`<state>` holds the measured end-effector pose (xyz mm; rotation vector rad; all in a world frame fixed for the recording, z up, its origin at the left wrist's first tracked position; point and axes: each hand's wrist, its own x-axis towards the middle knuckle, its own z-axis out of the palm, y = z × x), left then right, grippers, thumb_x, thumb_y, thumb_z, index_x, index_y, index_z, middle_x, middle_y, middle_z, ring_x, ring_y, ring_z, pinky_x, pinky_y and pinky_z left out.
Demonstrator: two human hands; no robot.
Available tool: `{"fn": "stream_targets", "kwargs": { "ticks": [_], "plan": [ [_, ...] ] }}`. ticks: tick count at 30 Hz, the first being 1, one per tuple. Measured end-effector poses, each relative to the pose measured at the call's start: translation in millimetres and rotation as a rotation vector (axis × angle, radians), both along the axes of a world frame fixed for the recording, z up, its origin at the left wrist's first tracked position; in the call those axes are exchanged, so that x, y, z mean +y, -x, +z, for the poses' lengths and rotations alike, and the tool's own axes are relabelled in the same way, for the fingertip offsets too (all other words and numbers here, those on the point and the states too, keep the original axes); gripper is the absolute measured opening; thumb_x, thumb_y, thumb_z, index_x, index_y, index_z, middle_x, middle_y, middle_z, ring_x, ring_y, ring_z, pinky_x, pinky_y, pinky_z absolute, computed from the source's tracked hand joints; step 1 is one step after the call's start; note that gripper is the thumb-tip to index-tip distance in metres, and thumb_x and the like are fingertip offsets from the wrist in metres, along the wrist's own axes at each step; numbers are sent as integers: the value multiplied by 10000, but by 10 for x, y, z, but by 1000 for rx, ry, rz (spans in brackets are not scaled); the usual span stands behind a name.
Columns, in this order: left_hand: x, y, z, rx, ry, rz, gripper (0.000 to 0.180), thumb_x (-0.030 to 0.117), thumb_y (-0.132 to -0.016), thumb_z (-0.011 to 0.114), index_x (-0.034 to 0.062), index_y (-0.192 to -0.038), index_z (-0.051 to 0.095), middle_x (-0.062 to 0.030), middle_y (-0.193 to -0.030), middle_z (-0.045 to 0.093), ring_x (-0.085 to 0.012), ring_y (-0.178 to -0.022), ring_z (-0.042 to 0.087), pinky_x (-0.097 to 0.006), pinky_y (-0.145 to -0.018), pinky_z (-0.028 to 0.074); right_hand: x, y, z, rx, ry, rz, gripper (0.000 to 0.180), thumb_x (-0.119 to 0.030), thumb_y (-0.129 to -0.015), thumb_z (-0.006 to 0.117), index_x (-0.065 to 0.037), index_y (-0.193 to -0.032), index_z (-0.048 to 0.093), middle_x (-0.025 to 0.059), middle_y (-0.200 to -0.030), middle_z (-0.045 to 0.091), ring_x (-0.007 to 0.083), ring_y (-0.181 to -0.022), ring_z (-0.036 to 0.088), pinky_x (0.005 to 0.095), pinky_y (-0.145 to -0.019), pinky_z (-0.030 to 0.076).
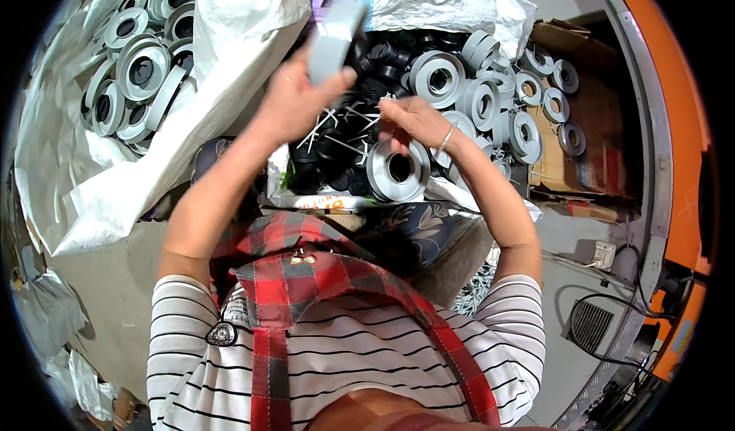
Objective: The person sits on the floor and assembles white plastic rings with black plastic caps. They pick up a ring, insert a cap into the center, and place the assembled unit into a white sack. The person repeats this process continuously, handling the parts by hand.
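My left hand (295,98) is closed round a grey plastic ring part (334,44), tilted on edge and smeared by motion. It is raised over a heap of black plastic parts (375,60). To its right my right hand (417,122) is closed in a pinch, with a small whitish bit at the fingertips that I cannot make out. A round grey flanged ring (380,172) lies just below that hand. Thin white plastic sticks (354,117) are scattered over the black parts between my hands.
A white woven sack (130,167) of grey rings (143,67) stands at the left. More grey rings (481,103) are heaped at the right, some in a cardboard box (586,109). An orange machine frame (674,109) and a black cable (578,324) border the right side.
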<state>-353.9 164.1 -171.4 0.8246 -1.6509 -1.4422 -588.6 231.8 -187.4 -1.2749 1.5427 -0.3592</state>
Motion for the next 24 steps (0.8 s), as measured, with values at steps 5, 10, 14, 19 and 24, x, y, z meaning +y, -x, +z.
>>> {"fn": "stream_targets", "kwargs": {
  "ticks": [5,10,14,19,24],
  "plan": [
    [-447,-435,759,-209,861,676,593,261,-828,688,-50,-1244,401,-141,-1186,485,-187,-1063,465,-308,-918,365,-354,956,-924,630,413,-541,874,-474,-678,739,133,-1212,407,315,-1062,575,401,-1026,566,391,-868,455],
    [-284,-302,503,138,564,409,619,148,-820,682,-1,-1337,376,-123,-1370,412,-229,-1276,366,-345,-1068,275,-501,1268,-1754,789,306,-465,662,-272,-682,754,85,-1127,419,314,-1084,553,430,-1027,539,438,-893,437],
    [-140,166,-211,96,-322,128,740,294,-757,748,-99,-1280,401,-194,-1260,486,-224,-1182,452,-345,-995,356,-495,612,-1312,665,895,-285,558,-88,-673,667,39,-1165,435,246,-1040,555,390,-1034,524,445,-908,427],
    [-208,380,-715,385,-1017,98,438,263,-780,696,-55,-1042,547,-126,-948,589,-214,-842,597,-338,-788,487,-190,-227,-420,34,814,266,601,-94,-707,693,-38,-1259,462,127,-1148,575,260,-1097,546,357,-965,409],
    [-225,381,-652,194,-865,207,298,268,-771,716,29,-879,574,-51,-763,592,-138,-652,582,-301,-571,492,-819,887,-1228,809,801,-413,430,-251,-735,717,9,-1053,590,203,-994,625,325,-947,596,372,-835,466]
  ]
}}
